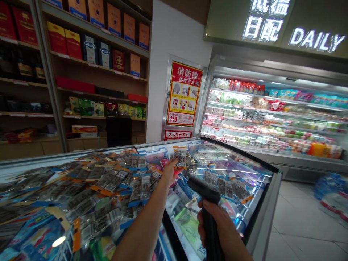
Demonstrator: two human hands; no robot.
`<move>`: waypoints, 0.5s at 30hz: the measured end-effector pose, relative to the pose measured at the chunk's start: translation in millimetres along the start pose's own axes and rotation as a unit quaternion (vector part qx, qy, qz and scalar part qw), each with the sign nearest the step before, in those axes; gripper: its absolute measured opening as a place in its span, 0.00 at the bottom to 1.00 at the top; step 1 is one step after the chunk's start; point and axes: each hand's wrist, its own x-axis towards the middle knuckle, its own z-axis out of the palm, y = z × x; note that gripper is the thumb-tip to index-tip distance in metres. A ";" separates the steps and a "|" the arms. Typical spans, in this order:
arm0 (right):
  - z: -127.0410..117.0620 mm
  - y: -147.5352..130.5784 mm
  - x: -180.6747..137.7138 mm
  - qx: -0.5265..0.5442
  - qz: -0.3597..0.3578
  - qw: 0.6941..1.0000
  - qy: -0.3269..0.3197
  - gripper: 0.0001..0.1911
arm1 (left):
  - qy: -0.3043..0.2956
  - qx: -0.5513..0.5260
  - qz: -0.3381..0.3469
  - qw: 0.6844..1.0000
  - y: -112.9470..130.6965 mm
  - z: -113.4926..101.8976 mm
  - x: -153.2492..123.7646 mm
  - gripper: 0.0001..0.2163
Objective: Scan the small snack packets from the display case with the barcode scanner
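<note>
My right hand (217, 224) is wrapped round the handle of a black barcode scanner (205, 190), whose head points forward and left over the freezer glass. Stretched far ahead, my left hand (170, 169) grips a small clear snack packet (179, 156) with orange edges and dark contents, held up over the glass. Many like packets (108, 177), with orange or blue ends, lie heaped on the left part of the freezer top. A few more packets (225, 186) rest on the glass beyond the scanner.
The glass-topped chest freezer (272, 195) has a metal rim, with bagged goods under its lid. Wooden shelves (95, 54) of boxes stand behind at left. A lit open fridge (272, 116) runs along the right. Wrapped bottles (330, 192) sit on the tiled floor.
</note>
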 end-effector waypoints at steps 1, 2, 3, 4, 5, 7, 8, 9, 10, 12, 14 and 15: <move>1.6 -1.0 0.3 0.006 0.003 1.000 0.005 0.17 | -0.002 0.003 -0.002 1.000 0.6 0.1 -0.8 0.06; 2.9 -2.6 0.5 0.009 0.001 1.000 0.005 0.17 | -0.006 0.008 -0.006 1.000 1.2 0.3 -1.5 0.06; 3.9 -4.7 0.5 0.010 -0.004 1.000 0.001 0.17 | -0.009 0.015 -0.009 1.000 1.7 0.5 -2.0 0.07; 4.7 -7.2 0.3 0.010 -0.008 1.000 -0.006 0.18 | -0.012 0.022 -0.013 1.000 2.1 0.6 -2.3 0.07; 5.1 -10.1 -0.3 0.010 -0.013 1.000 -0.012 0.18 | -0.015 0.028 -0.019 0.999 2.3 0.6 -2.3 0.07; 5.1 -16.3 -2.2 0.014 -0.017 1.000 -0.021 0.19 | -0.019 0.032 -0.029 0.999 2.4 0.3 -1.7 0.07; 4.7 -19.1 -3.2 0.017 -0.019 0.999 -0.023 0.19 | -0.022 0.031 -0.033 0.999 2.2 0.0 -1.3 0.07; 4.1 -21.5 -4.2 0.021 -0.021 0.999 -0.023 0.19 | -0.025 0.029 -0.036 0.999 2.1 -0.4 -0.8 0.07; 3.3 -23.2 -5.0 0.024 -0.022 0.999 -0.024 0.19 | -0.027 0.028 -0.038 0.999 1.9 -0.7 -0.4 0.07; 1.3 -24.8 -5.2 0.028 -0.020 0.999 -0.026 0.18 | -0.028 0.027 -0.039 0.998 1.8 -1.1 -0.1 0.08; -0.7 -24.6 -3.5 0.033 -0.008 0.999 -0.031 0.16 | -0.027 0.024 -0.042 0.998 2.0 -0.8 -0.6 0.08; -1.5 -24.2 -2.2 0.037 -0.001 0.999 -0.034 0.15 | -0.026 0.022 -0.044 0.998 2.2 -0.5 -1.1 0.07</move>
